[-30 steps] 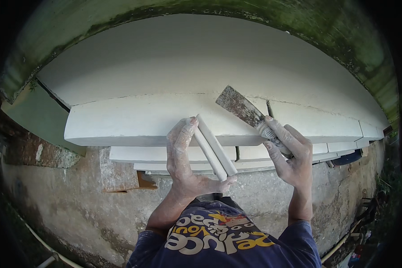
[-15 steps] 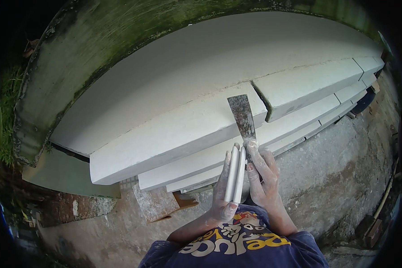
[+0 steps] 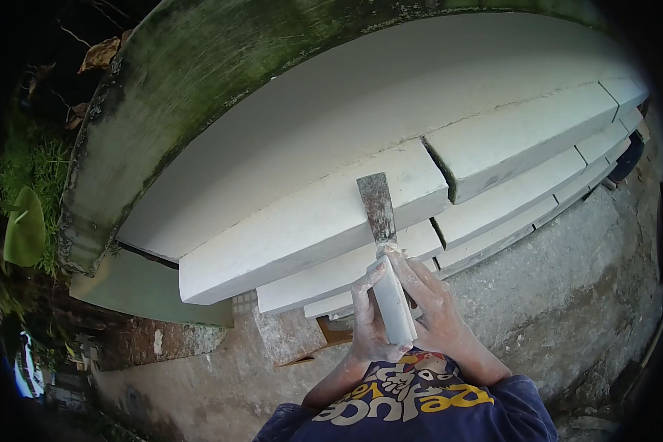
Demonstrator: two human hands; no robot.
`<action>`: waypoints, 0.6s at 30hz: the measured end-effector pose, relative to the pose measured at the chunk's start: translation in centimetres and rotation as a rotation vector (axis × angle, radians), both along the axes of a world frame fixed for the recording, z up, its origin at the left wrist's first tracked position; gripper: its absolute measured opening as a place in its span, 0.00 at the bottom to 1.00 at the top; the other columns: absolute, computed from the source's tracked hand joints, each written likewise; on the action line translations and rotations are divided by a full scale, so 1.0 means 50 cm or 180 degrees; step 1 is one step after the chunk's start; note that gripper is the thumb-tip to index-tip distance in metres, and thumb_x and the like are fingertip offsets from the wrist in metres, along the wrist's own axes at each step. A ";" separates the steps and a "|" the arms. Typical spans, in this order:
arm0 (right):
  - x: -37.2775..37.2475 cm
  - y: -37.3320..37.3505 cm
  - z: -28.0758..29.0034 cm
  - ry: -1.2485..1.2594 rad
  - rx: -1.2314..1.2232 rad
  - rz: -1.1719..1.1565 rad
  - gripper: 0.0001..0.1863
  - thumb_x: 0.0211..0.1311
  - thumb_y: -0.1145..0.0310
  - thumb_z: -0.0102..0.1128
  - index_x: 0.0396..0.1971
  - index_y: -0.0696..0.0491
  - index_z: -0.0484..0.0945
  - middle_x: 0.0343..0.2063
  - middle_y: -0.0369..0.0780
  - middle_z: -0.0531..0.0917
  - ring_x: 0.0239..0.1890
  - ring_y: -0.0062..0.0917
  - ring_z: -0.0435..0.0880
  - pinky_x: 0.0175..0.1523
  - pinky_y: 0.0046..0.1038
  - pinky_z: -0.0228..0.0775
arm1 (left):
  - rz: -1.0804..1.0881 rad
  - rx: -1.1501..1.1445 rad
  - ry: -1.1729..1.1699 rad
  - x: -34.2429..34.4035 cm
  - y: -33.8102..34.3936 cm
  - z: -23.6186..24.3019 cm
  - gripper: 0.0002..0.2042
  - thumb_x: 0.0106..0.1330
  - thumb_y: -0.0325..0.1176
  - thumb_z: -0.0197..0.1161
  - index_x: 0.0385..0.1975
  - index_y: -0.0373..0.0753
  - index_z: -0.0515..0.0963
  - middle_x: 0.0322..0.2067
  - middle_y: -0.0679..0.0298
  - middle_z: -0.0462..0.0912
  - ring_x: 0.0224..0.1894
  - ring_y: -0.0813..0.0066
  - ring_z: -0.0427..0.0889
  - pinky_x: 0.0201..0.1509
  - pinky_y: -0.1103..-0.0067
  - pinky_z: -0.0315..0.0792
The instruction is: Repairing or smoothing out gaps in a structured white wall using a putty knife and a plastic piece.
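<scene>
The scene was outdoors. A rough grey concrete ground (image 3: 567, 280) filled the lower right of the frame, mottled and stained. Across the middle, running from lower left to upper right, lay a stack of long white moulded slabs (image 3: 309, 228), stepped like cornice pieces, their faces matte and chalky; a dark gap split the top row right of centre. Above them curved a broad white surface, and beyond that a weathered wall (image 3: 199, 66) streaked green with moss arched over the upper left. Grass and a large leaf (image 3: 26, 228) showed at the far left edge, and a patch of brick and rubble sat at lower left.

At lower centre both hands, dusted white, met around a short white bar (image 3: 392, 302), rectangular and smooth-edged, held roughly upright. The left hand (image 3: 368, 317) curled its fingers closed against the bar's left side, thumb raised along it. The right hand (image 3: 435, 309) wrapped the bar's right side with fingers narrowly bent, also gripping the handle of a putty knife (image 3: 377, 206), whose flat, rust-brown metal blade rose over the front slab. A dark blue printed sleeve and shirt (image 3: 420, 405) filled the bottom edge.
</scene>
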State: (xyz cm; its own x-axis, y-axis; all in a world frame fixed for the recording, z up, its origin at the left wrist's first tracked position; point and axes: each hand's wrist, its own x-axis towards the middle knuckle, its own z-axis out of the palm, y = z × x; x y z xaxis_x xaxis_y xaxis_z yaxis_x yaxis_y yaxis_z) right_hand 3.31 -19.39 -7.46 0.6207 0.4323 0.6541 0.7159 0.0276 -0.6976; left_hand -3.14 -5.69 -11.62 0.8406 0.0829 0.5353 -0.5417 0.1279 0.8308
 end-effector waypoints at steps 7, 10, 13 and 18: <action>0.012 -0.059 0.041 0.0244 -0.1284 -0.0005 0.37 0.57 0.62 0.69 0.70 0.44 0.73 0.62 0.50 0.69 0.58 0.47 0.75 0.64 0.46 0.71 | 0.0003 -0.0662 0.0575 -0.007 0.005 0.037 0.55 0.43 0.35 0.87 0.72 0.38 0.56 0.71 0.52 0.61 0.67 0.64 0.70 0.68 0.69 0.72; 0.027 -0.094 0.055 0.0403 -0.0825 0.0314 0.36 0.55 0.64 0.70 0.68 0.45 0.76 0.65 0.50 0.69 0.54 0.42 0.77 0.59 0.40 0.73 | -0.0076 -0.0820 0.0617 -0.009 -0.005 0.046 0.54 0.43 0.32 0.86 0.72 0.40 0.56 0.68 0.55 0.64 0.65 0.66 0.71 0.67 0.72 0.72; 0.038 -0.110 0.064 0.0292 -0.0203 0.0607 0.36 0.55 0.58 0.73 0.67 0.45 0.78 0.70 0.52 0.67 0.64 0.46 0.74 0.65 0.43 0.70 | 0.0288 0.0027 0.0776 0.006 0.007 0.077 0.52 0.43 0.30 0.86 0.71 0.40 0.61 0.65 0.56 0.66 0.64 0.65 0.72 0.66 0.73 0.71; 0.043 -0.081 0.086 -0.0300 -0.0974 0.0062 0.41 0.53 0.49 0.76 0.68 0.45 0.76 0.71 0.49 0.69 0.71 0.48 0.70 0.72 0.48 0.66 | 0.0641 0.1689 0.0378 0.036 0.040 0.127 0.50 0.39 0.35 0.88 0.67 0.40 0.68 0.62 0.52 0.69 0.64 0.55 0.74 0.64 0.67 0.72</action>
State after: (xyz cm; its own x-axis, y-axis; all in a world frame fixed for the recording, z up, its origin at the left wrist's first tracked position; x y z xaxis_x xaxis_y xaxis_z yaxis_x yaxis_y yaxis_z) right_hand 5.47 -23.46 -3.17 0.5533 0.6291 0.5460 0.7791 -0.1591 -0.6063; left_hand -1.34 -3.68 -5.27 0.8929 -0.0066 0.4503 -0.4114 -0.4186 0.8097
